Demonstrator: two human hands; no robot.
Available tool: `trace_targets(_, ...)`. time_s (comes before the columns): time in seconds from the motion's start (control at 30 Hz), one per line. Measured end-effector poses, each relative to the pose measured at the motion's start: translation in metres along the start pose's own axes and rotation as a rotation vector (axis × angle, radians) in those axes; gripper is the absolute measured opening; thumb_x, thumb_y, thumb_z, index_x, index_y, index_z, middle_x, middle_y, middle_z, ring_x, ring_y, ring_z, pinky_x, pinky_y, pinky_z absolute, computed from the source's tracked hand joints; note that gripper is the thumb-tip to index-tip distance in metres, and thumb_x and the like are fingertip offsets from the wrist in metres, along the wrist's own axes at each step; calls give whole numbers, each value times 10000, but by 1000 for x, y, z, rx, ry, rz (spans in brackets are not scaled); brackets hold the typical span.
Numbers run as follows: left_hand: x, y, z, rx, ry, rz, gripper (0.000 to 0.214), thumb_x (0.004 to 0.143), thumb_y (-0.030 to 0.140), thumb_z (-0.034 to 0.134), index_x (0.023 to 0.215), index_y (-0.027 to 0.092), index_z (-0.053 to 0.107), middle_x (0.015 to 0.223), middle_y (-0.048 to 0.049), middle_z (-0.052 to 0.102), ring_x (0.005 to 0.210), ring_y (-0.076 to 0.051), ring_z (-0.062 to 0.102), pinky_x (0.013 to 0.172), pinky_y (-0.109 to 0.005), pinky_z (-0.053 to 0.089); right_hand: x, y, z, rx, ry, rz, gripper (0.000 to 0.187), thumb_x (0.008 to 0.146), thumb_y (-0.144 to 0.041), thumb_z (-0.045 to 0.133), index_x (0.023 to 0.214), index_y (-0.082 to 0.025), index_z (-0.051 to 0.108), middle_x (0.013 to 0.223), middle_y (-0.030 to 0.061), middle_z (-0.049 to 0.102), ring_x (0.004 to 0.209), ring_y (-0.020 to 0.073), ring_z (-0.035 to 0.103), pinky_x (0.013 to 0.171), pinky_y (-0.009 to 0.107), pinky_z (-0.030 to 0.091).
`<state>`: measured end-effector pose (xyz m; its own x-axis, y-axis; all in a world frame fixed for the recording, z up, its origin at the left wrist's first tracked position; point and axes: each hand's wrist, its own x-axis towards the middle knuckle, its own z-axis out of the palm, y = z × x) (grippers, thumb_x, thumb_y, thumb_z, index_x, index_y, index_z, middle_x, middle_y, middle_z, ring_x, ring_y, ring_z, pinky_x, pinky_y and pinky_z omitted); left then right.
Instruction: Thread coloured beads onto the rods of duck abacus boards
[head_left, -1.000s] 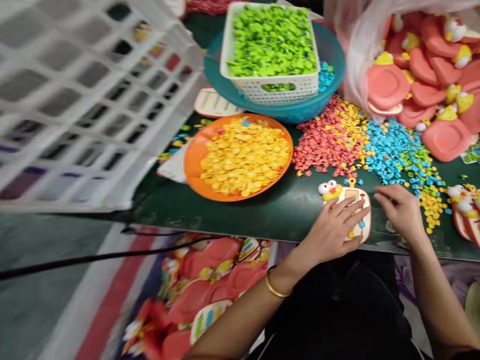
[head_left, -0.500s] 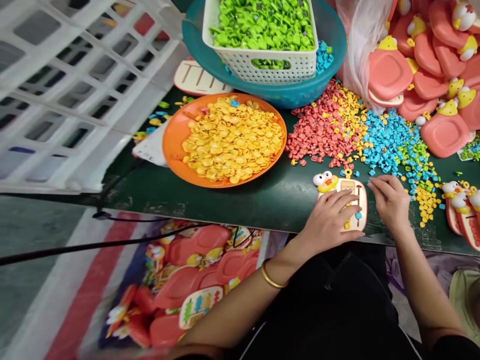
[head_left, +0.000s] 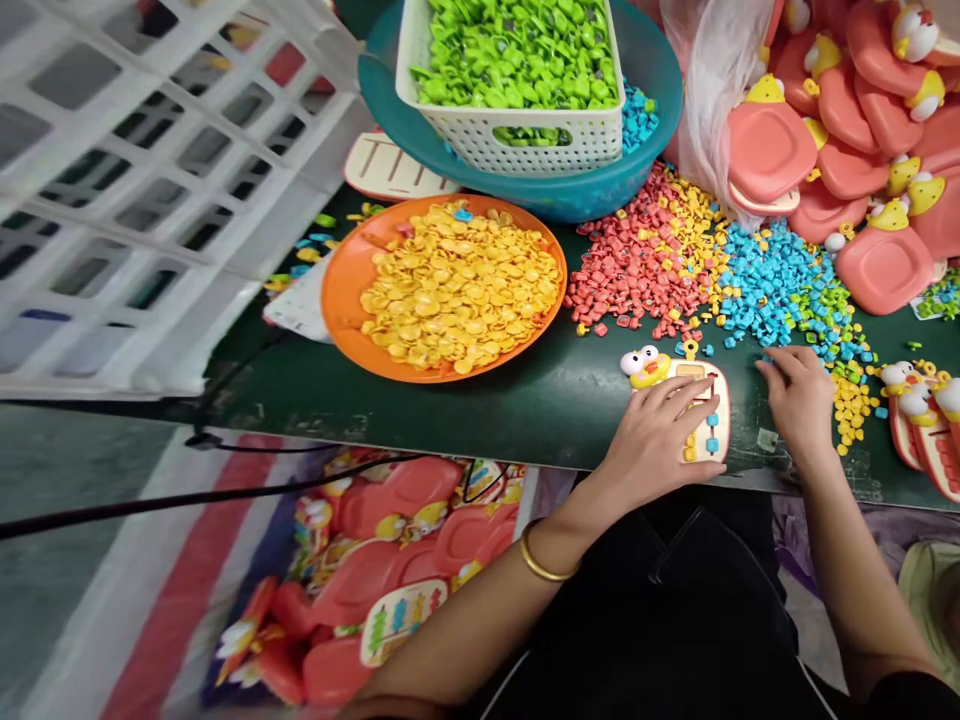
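My left hand [head_left: 660, 425] is spread over a cream duck-headed slotted toy board [head_left: 721, 400] with a red rim, holding it against the table. Its thumb lies along the near edge and its fingers cover the middle slots. Two small blue pieces [head_left: 712, 433] sit in the right-hand slot, and yellow ones show beside my thumb. The duck head [head_left: 645, 366] points to the far left. To the right of the board, my right hand [head_left: 801, 405] is raised a little with thumb and fingers pinched, and a bit of blue shows at the fingertips.
Loose red pieces [head_left: 637, 265], blue pieces [head_left: 765, 280] and yellow pieces [head_left: 851, 410] are heaped beyond and right. An orange dish [head_left: 349, 290] holds yellow discs. A white basket [head_left: 525, 140] of green pieces sits in a teal basin [head_left: 645, 190]. More duck boards [head_left: 930, 430] lie far right.
My right hand has moved right, away from the toy board. Two blue pieces now show in its right-hand slot, where one was visible before. My left hand stays on the board.
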<state>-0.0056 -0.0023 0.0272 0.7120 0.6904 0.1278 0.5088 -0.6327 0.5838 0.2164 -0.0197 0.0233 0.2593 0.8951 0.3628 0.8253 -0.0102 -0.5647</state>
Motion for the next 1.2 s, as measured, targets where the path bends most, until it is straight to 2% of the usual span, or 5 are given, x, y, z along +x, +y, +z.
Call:
trace_targets(0.17, -2, -1, 4, -53, 40, -30, 727, 716, 612, 782, 1283, 202, 585, 1418, -113, 562, 1303, -323, 498, 1107, -468, 358, 2, -11, 21, 249, -89, 36, 175, 909, -301, 614, 947, -233, 771, 941, 57, 711, 826, 195, 661, 755, 361, 568)
trace_targets(0.4, -5, 1, 11, -8, 141, -71, 1213, 652, 588, 827, 1556, 108, 177, 1556, -214, 377, 1410, -356, 390, 1143, -472, 325, -19, -33, 18, 175, -224, -221, 254, 954, -209, 523, 997, -270, 765, 956, 61, 706, 928, 204, 631, 816, 366, 556)
trace_targets(0.67, -1, 4, 5, -13, 51, -70, 710, 701, 600, 790, 1263, 202, 618, 1515, -99, 480, 1344, -340, 438, 1133, -486, 329, 28, -17, 32, 58, -304, -227, 244, 928, -199, 538, 1020, -224, 762, 997, 84, 716, 958, 225, 653, 847, 363, 555)
trace_targets(1.07, 0, 5, 8, -53, 72, -135, 1189, 641, 562, 845, 1557, 143, 214, 1505, -161, 468, 1354, -346, 438, 1144, -483, 311, -4, -38, 22, -27, -333, -262, 312, 993, -244, 440, 1016, -245, 751, 901, 76, 618, 879, 207, 576, 760, 313, 501)
trace_targets(1.2, 0, 7, 7, -22, 80, -140, 1078, 672, 570, 820, 1532, 167, 312, 1557, -160, 399, 1394, -352, 397, 1145, -490, 312, -21, -40, 13, 151, -389, -235, 309, 977, -203, 449, 1015, -259, 751, 922, 62, 638, 884, 181, 606, 758, 293, 517)
